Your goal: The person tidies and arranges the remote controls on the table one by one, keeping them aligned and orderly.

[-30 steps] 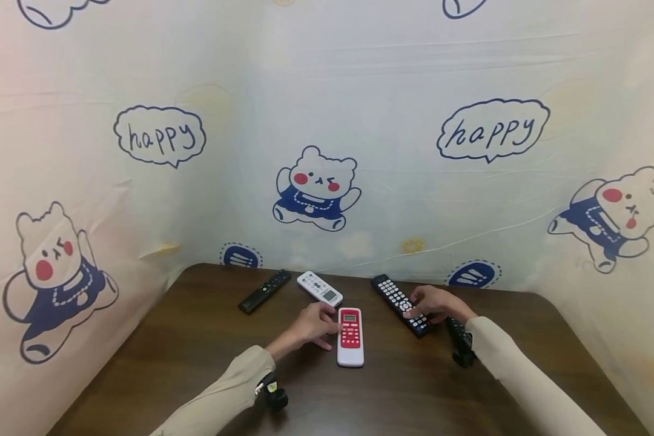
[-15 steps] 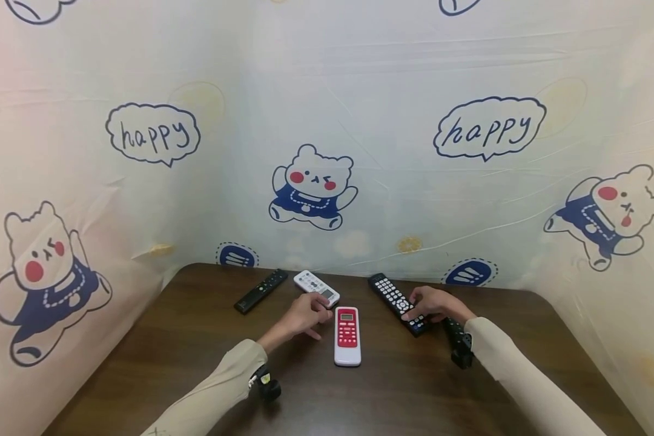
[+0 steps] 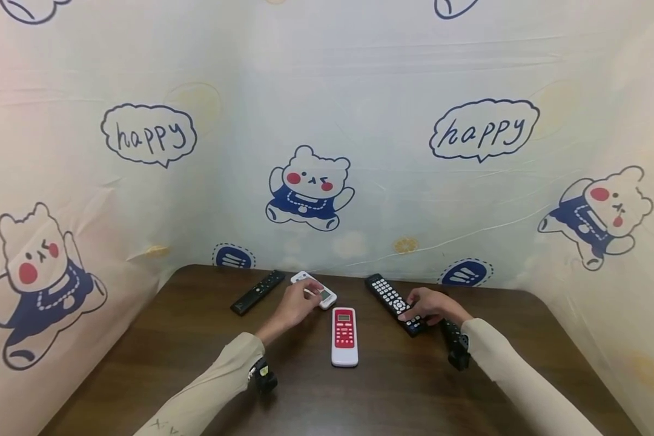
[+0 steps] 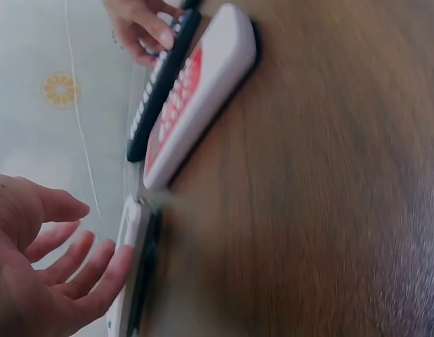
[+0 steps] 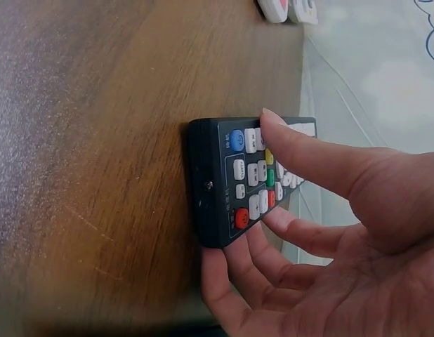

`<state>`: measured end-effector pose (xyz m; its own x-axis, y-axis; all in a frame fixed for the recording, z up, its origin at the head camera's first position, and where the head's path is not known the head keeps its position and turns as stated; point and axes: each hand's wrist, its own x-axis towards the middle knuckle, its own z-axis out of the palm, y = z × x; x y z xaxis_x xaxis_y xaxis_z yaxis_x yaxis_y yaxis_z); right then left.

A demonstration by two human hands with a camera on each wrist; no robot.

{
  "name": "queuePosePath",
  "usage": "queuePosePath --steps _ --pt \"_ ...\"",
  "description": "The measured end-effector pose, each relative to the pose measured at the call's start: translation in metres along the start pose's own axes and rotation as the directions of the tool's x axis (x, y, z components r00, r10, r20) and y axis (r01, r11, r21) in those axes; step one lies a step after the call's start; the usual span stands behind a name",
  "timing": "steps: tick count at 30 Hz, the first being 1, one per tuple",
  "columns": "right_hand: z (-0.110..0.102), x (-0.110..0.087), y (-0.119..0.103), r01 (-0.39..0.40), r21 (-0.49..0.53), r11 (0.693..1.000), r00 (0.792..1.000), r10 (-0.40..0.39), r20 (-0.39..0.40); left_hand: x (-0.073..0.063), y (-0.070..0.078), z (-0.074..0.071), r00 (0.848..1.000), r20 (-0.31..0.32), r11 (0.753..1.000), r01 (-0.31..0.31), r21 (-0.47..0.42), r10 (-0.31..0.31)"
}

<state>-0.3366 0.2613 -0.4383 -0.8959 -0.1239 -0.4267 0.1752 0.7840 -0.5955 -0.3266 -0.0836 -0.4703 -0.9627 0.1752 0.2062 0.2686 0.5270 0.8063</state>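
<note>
My left hand [image 3: 298, 304] hovers over the white remote control [image 3: 327, 297], which has a small grey screen. In the left wrist view its fingers [image 4: 83, 270] are loosely bent and spread, with the fingertips close to the white remote's side. My right hand [image 3: 435, 304] grips the lower end of a long black remote control with white buttons [image 3: 383, 289]. The right wrist view shows the thumb [image 5: 301, 147] along one edge and the other fingers at the opposite edge. A red-and-white remote control [image 3: 344, 356] lies between the hands, nearer to me.
On the left of the brown wooden table [image 3: 196, 339] lies a slim black remote control [image 3: 257, 293], slanted. Another black remote [image 3: 450, 330] is partly hidden under my right wrist. A printed cloth [image 3: 392, 194] with bears stands around the table's back and sides.
My left hand has left the red-and-white remote's side and moved left and away from me, over the white remote. My right hand keeps its hold on the black remote. The view shifts slightly.
</note>
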Motion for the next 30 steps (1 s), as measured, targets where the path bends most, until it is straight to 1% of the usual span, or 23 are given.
queuePosePath --steps 3,5,7,12,17,19,21,26,30 --pt "0.001 0.0 0.0 0.006 0.001 1.0 1.0 -0.006 -0.012 0.002 -0.003 -0.002 0.998 -0.049 0.995 -0.023 0.097 0.027" --pt "0.002 0.0 0.002 0.013 -0.003 1.0 1.0 -0.013 -0.019 0.003 -0.006 -0.003 0.997 -0.071 0.991 -0.019 0.134 0.029" --pt "0.003 0.001 0.002 0.013 -0.004 1.0 1.0 -0.013 -0.027 0.004 -0.007 -0.004 0.997 -0.076 0.989 -0.015 0.148 0.027" --pt "0.004 0.0 0.003 0.005 -0.002 1.0 0.999 -0.005 -0.036 0.008 -0.008 -0.005 0.998 -0.043 0.979 -0.031 0.2 0.04" --pt "0.003 -0.002 0.003 0.004 0.002 1.0 0.999 -0.004 -0.043 0.012 -0.009 -0.001 0.999 0.003 0.959 -0.038 0.282 0.039" --pt "0.004 -0.003 0.003 0.001 0.013 1.0 0.999 0.0 -0.043 0.013 -0.011 0.0 0.999 0.012 0.95 -0.039 0.31 0.037" --pt "0.005 -0.003 0.003 -0.001 0.02 1.0 0.999 0.002 -0.039 0.014 -0.012 0.001 0.999 0.016 0.939 -0.044 0.34 0.041" --pt "0.006 -0.003 0.003 -0.007 0.026 1.0 0.999 0.008 -0.038 0.014 -0.017 0.001 0.997 0.026 0.91 -0.083 0.405 0.079" --pt "0.005 -0.005 0.002 0.025 0.01 1.0 0.999 -0.025 -0.044 0.012 -0.019 0.0 0.993 0.055 0.885 -0.12 0.45 0.106"
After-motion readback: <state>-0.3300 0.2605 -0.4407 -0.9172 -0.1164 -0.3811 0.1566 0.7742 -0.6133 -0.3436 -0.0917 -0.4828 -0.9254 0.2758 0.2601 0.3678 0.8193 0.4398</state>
